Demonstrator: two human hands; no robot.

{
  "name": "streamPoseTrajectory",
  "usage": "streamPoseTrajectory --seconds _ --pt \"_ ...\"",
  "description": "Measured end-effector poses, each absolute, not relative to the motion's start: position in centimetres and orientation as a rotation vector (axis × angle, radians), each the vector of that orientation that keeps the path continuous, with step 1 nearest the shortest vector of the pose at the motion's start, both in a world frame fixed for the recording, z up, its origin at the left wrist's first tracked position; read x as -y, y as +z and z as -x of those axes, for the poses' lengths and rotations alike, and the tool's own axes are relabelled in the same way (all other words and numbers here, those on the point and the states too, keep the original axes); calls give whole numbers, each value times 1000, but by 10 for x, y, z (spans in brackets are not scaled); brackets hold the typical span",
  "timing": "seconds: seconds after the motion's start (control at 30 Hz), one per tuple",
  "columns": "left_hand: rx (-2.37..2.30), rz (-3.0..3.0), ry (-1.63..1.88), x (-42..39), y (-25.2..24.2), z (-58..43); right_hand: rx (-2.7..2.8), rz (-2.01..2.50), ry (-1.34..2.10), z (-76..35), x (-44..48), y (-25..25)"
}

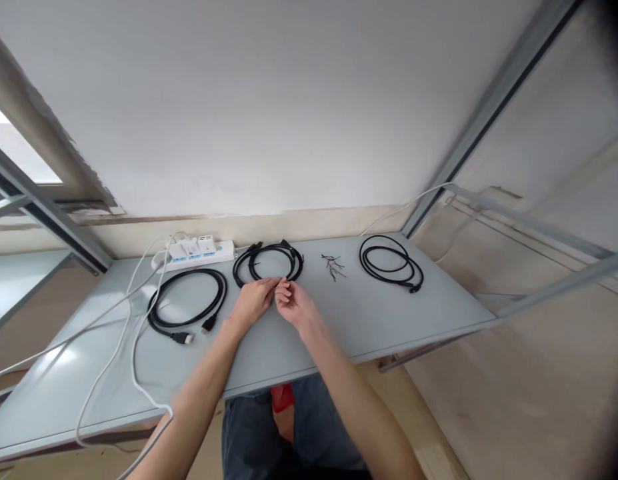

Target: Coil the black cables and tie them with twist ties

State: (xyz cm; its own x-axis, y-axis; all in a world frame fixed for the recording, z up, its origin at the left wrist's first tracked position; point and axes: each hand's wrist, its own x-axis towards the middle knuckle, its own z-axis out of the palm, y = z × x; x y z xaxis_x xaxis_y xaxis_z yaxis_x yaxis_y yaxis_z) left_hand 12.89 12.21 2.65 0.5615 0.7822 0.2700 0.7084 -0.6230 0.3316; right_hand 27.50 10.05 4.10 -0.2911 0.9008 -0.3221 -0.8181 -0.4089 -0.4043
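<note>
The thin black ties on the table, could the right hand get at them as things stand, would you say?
Probably yes: the thin black ties lie beyond and to the right of the right hand, with nothing visible standing between, though that hand is at the middle cable coil.

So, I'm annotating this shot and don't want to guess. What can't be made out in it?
All in the head view:
- Middle coil, near side: partly hidden by the left hand and right hand.
- What the fingers hold, if anything: too small.
- Black strands, their number: too thin and tangled.
- White cables, where they lead: cut off by left and bottom edges.
</note>
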Motion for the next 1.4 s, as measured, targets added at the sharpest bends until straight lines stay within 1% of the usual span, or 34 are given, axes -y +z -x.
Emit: streamPoseTrajectory --seconds 0.1,0.2,0.33,0.43,0.5,0.57,0.63,0.7,0.77,0.87,0.93,1.0,1.07,1.2,1.33,1.4 --pt "-1256 -2602 593 -125 24 -123 47 501 1846 -263 -95 42" --pt "-1281 -2608 585 -128 23 -119 201 629 1890 -263 -96 42" --pt "-1285 -2630 597 -128 24 -117 746 1095 1935 -289 -109 45" --pt "-1256 -2646 587 -128 24 -119 1358 1412 1755 -314 -121 54" --pt "-1258 -2635 598 -127 23 -121 1832 1578 1446 -329 -126 63" --pt "-1278 -2620 617 -128 21 -121 2278 1651 882 -342 -129 72" --pt "-1294 -2605 636 -129 20 -122 2603 1545 234 -351 -131 81" --pt "-1292 -2593 646 -130 18 -122 2815 1316 -264 -356 -132 88" --pt "-1291 -2584 640 -130 18 -122 2960 1053 -560 -354 -134 94" --pt "-1316 -2573 600 -130 18 -122 3074 780 -749 -341 -137 95" --pt "-1338 -2565 575 -129 19 -122 3110 692 -712 -332 -140 90" --pt "-1345 -2559 554 -129 20 -121 3056 643 -552 -324 -146 82" --pt "-1327 -2555 551 -129 21 -121 2909 621 -305 -320 -153 74" --pt "-1281 -2556 564 -130 22 -121 2635 665 302 -316 -167 61" --pt "-1318 -2547 544 -130 20 -121 2468 612 718 -308 -167 56" --pt "-1332 -2548 538 -131 19 -121 2387 547 857 -304 -164 55"
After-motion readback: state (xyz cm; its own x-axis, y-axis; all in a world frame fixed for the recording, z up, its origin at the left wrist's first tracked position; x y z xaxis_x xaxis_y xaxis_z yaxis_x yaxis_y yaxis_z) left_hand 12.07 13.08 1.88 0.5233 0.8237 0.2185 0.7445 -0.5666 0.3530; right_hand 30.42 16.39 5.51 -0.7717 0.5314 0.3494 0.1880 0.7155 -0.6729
